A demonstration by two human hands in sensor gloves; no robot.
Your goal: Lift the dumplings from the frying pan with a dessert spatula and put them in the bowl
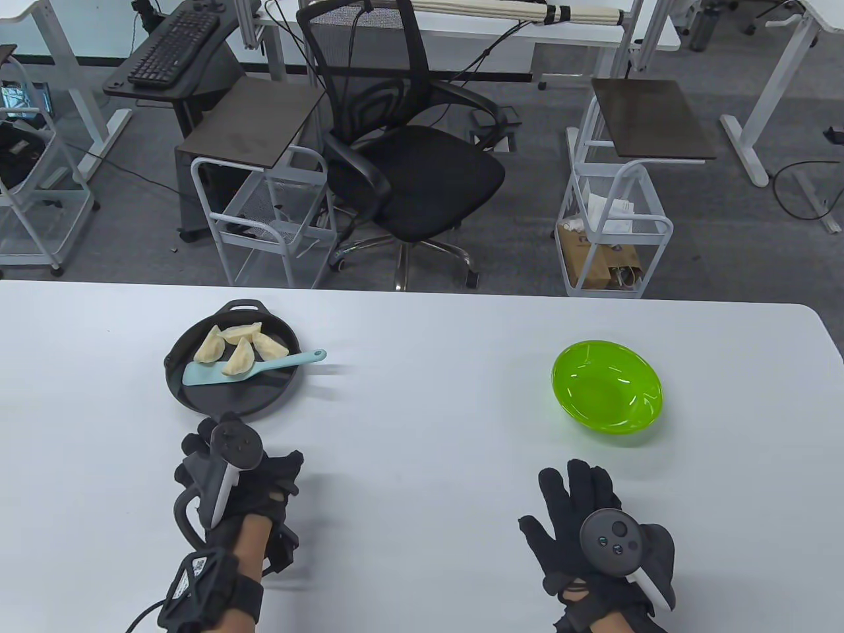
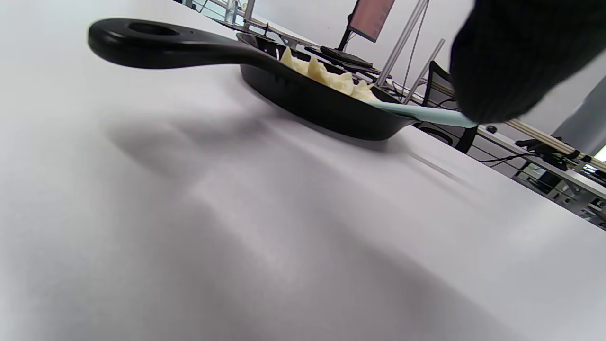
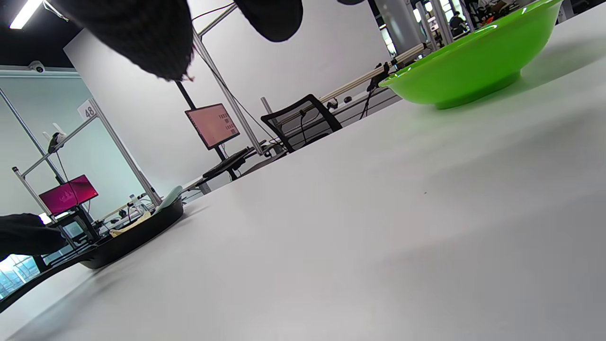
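A black frying pan (image 1: 217, 394) sits at the left of the white table with several pale dumplings (image 1: 239, 344) in it. A light blue dessert spatula (image 1: 254, 370) lies across the pan, blade under one dumpling, handle over the right rim. The green bowl (image 1: 606, 386) stands empty at the right. My left hand (image 1: 250, 471) lies just in front of the pan and holds nothing. In the left wrist view the pan's long handle (image 2: 156, 42) is free and a fingertip (image 2: 516, 61) hangs above the spatula's handle (image 2: 421, 113). My right hand (image 1: 560, 508) lies flat before the bowl (image 3: 473, 71), fingers spread.
A black office chair (image 1: 409, 165) and white wire carts (image 1: 264, 217) stand behind the table's far edge. Bare white tabletop (image 1: 428, 409) stretches between pan and bowl.
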